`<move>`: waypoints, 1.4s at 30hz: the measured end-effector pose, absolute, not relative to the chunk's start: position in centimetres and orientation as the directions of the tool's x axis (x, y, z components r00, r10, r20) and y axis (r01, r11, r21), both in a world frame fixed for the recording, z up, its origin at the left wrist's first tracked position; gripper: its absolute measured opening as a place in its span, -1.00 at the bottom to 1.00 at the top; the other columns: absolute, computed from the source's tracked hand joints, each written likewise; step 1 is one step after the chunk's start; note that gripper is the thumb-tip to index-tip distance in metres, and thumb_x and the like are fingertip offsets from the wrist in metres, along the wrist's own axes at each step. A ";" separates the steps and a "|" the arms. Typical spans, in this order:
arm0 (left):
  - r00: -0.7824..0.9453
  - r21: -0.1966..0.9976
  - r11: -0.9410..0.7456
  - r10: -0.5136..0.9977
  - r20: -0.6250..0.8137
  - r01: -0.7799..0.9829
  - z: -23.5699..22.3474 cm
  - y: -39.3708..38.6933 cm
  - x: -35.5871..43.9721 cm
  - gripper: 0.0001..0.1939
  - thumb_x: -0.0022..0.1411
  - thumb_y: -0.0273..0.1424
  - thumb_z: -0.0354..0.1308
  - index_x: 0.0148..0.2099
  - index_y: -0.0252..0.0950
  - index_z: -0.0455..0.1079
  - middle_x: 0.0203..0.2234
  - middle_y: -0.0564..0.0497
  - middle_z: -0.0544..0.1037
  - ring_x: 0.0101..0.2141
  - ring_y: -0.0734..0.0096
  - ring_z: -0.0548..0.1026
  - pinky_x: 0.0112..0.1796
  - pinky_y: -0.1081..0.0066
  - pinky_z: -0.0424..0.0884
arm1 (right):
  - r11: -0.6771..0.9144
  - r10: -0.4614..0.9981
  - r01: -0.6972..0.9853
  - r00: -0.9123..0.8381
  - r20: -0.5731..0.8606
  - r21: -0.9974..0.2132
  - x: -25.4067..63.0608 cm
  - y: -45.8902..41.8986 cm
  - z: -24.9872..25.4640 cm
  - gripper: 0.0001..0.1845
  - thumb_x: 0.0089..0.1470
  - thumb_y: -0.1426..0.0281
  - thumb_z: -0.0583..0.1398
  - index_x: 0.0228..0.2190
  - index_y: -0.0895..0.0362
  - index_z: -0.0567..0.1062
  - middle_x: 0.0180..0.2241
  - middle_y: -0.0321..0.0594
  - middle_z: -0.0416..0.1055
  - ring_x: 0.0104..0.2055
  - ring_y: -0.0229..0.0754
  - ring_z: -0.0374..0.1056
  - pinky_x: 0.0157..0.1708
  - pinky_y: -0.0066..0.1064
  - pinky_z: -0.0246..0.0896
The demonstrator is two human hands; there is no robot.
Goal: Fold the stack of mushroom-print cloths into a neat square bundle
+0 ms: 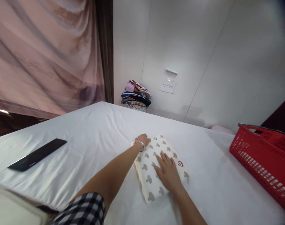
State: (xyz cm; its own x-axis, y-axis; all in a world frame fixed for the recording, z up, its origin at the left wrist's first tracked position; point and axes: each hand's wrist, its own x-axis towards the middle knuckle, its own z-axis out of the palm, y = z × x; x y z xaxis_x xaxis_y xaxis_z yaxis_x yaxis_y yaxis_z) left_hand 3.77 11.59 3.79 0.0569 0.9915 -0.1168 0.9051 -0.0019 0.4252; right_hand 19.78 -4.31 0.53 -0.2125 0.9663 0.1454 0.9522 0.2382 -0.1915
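A cream-white folded cloth (155,146) printed with grey mushrooms and a few red-outlined ones lies flat on the white-covered surface (97,156). My left hand (143,140), with a silver bracelet at the wrist, is at its far left corner. Its fingers are bent closely together around the edge there, and the fingertips are partly hidden. Across the middle of the cloth lies my right hand (168,172), palm down, fingers outstretched and slightly spread.
On the left lies a flat black glossy panel (38,155). A red plastic basket (261,156) with a metal handle stands at right. Folded clothes (136,96) are stacked beyond the far edge, against the white wall (191,47) with a paper label (167,86). A pink curtain (46,56) hangs at left.
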 end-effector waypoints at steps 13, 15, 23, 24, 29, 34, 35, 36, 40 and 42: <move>0.128 0.390 -0.090 0.989 -0.074 0.916 3.5 13.2 6.3 -0.56 0.14 -0.05 -0.06 -0.09 -0.21 0.37 -0.10 -0.10 0.48 -0.08 0.19 0.41 -0.11 0.28 0.27 | 0.254 0.962 0.941 -0.224 0.154 -0.222 19.8 -4.5 0.7 -0.44 0.18 0.10 -0.15 0.15 0.01 0.15 0.26 -0.27 -0.13 0.29 -0.10 -0.23 0.21 -0.07 -0.32; 0.123 0.389 -0.089 0.990 -0.064 0.917 3.4 13.2 6.3 -0.60 0.16 -0.08 -0.05 -0.10 -0.21 0.37 -0.13 -0.09 0.50 -0.11 0.21 0.44 -0.13 0.29 0.29 | 0.257 0.962 0.941 -0.227 0.151 -0.222 19.8 -4.5 0.6 -0.44 0.19 0.10 -0.16 0.15 0.01 0.15 0.26 -0.26 -0.13 0.29 -0.10 -0.23 0.21 -0.07 -0.32; 0.445 0.310 -0.484 0.875 0.190 0.818 3.0 11.4 9.0 -0.56 0.23 -0.12 -0.10 0.11 -0.12 0.19 0.13 0.01 0.25 0.15 0.28 0.11 0.14 0.20 -0.06 | 0.262 0.960 0.938 -0.228 0.164 -0.228 19.7 -4.5 1.0 -0.46 0.18 0.11 -0.13 0.13 0.02 0.18 0.25 -0.23 -0.07 0.28 -0.06 -0.20 0.20 -0.06 -0.31; 0.509 0.298 -0.534 0.845 0.165 0.791 2.7 11.3 9.4 -0.52 0.23 -0.09 -0.13 0.14 -0.11 0.15 0.17 0.02 0.20 0.18 0.27 0.06 0.16 0.16 -0.11 | 0.259 0.961 0.938 -0.227 0.158 -0.229 19.7 -4.5 1.1 -0.46 0.17 0.11 -0.12 0.13 0.01 0.18 0.25 -0.24 -0.08 0.28 -0.06 -0.20 0.20 -0.07 -0.31; 0.532 0.308 -0.498 0.846 -0.033 0.811 1.5 11.6 10.4 -0.37 0.21 0.01 -0.26 0.26 -0.12 -0.03 0.26 0.05 -0.03 0.24 0.23 -0.11 0.17 0.07 -0.21 | 0.240 0.969 0.938 -0.214 0.126 -0.250 19.6 -4.5 1.5 -0.46 0.17 0.13 -0.11 0.14 0.01 0.17 0.25 -0.24 -0.09 0.28 -0.05 -0.21 0.21 -0.09 -0.34; 0.529 0.347 -0.479 0.847 -0.059 0.806 2.2 12.3 10.4 -0.35 0.20 -0.01 -0.20 0.26 -0.17 -0.02 0.26 0.04 -0.02 0.23 0.27 -0.09 0.18 0.12 -0.21 | 0.240 0.968 0.937 -0.211 0.136 -0.255 19.6 -4.6 1.6 -0.47 0.17 0.13 -0.11 0.13 0.02 0.18 0.24 -0.20 -0.06 0.28 -0.06 -0.19 0.21 -0.09 -0.34; 0.526 0.359 -0.470 0.847 -0.074 0.807 2.6 12.3 10.3 -0.35 0.20 -0.01 -0.20 0.26 -0.18 -0.02 0.26 0.03 -0.01 0.23 0.28 -0.08 0.18 0.14 -0.19 | 0.240 0.968 0.937 -0.211 0.135 -0.255 19.6 -4.6 1.6 -0.47 0.18 0.13 -0.11 0.13 0.02 0.18 0.24 -0.20 -0.06 0.28 -0.06 -0.19 0.20 -0.09 -0.34; 0.524 0.371 -0.464 0.848 -0.076 0.804 3.0 12.1 10.2 -0.35 0.21 -0.01 -0.21 0.26 -0.19 -0.03 0.26 0.02 -0.02 0.23 0.30 -0.08 0.18 0.16 -0.18 | 0.241 0.968 0.936 -0.213 0.134 -0.255 19.6 -4.6 1.7 -0.47 0.18 0.13 -0.11 0.13 0.01 0.18 0.25 -0.20 -0.06 0.28 -0.07 -0.19 0.20 -0.09 -0.34; 0.525 0.420 -0.499 0.849 0.060 0.758 4.5 9.5 9.2 -0.35 0.24 0.00 -0.26 0.27 -0.20 -0.04 0.25 0.02 -0.01 0.24 0.36 -0.13 0.19 0.25 -0.23 | 0.245 0.966 0.932 -0.213 0.146 -0.267 19.6 -4.7 2.0 -0.48 0.18 0.13 -0.11 0.12 0.02 0.19 0.24 -0.19 -0.05 0.27 -0.07 -0.19 0.20 -0.09 -0.35; 0.527 0.432 -0.518 0.843 0.109 0.739 4.7 7.3 8.3 -0.37 0.25 0.00 -0.27 0.26 -0.19 -0.02 0.24 0.01 0.04 0.24 0.35 -0.10 0.18 0.24 -0.21 | 0.248 0.966 0.929 -0.213 0.148 -0.277 19.5 -4.7 2.2 -0.48 0.18 0.13 -0.09 0.12 0.01 0.18 0.24 -0.19 -0.03 0.27 -0.07 -0.18 0.19 -0.08 -0.37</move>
